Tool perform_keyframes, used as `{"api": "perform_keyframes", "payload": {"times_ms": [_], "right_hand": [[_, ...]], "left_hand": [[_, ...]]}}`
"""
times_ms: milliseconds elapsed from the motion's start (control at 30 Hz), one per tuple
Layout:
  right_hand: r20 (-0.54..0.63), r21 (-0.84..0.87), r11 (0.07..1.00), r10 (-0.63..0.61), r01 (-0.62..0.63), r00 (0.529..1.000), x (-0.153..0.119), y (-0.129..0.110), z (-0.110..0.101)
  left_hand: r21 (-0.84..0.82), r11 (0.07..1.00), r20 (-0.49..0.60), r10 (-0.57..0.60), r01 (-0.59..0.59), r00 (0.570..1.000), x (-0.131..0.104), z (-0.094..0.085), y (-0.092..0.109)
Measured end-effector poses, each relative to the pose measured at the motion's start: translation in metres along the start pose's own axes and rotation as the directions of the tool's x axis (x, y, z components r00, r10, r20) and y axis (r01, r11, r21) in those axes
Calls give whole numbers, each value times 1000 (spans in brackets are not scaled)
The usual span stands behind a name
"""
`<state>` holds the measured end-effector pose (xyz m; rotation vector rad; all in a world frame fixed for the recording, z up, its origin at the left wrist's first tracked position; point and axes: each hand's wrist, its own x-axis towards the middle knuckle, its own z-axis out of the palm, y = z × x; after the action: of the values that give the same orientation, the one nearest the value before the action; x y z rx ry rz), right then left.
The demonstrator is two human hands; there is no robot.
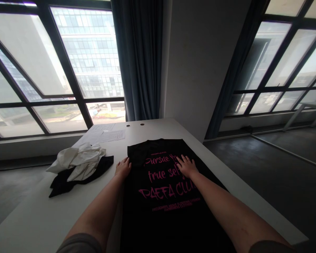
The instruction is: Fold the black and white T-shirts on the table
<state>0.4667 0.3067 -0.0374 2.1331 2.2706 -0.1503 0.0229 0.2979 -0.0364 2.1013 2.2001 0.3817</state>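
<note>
A black T-shirt (168, 225) with pink lettering lies spread flat on the white table, its collar end toward the far side. At its upper left, the sleeve looks folded inward over the body. My left hand (123, 167) is at that left edge, its fingers bent together on the fabric. Across the print on the right side rests my right hand (186, 166), flat with its fingers spread, covering part of the words. The near end of the shirt runs out of the bottom of the view.
Left of the shirt, a crumpled heap of white cloth (80, 160) and black cloth (65, 182) lies on the table (94, 214). Papers (113, 135) and two round cable holes are at the far end. Beyond stand windows, a blue curtain (139, 63) and a pillar.
</note>
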Motion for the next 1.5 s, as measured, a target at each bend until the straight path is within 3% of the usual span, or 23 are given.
{"api": "perform_keyframes", "payload": {"times_ms": [500,900,1100,1200,1300,1400,1500], "right_hand": [[58,26,1000,5,-7,998,15,-17,-13],[52,70,997,16,-20,999,62,-38,-10],[51,81,996,28,-32,998,76,-42,-10],[41,87,996,30,-33,999,70,-45,-15],[-11,102,994,27,-26,1000,54,-48,-22],[-118,98,993,-49,61,992,20,-45,-23],[-226,67,978,-179,199,958,-37,-29,-9]], "left_hand": [[35,999,-21,-41,42,999,27,-1,-14],[32,997,-27,-71,72,997,73,-6,-33],[34,997,-77,-64,67,995,78,-10,-31],[42,997,-144,-60,66,988,67,-19,-22],[57,997,-215,-42,56,976,40,-29,-6],[89,994,-210,85,-67,974,-13,-33,10],[110,950,-63,300,-292,952,-94,-29,15]]}}
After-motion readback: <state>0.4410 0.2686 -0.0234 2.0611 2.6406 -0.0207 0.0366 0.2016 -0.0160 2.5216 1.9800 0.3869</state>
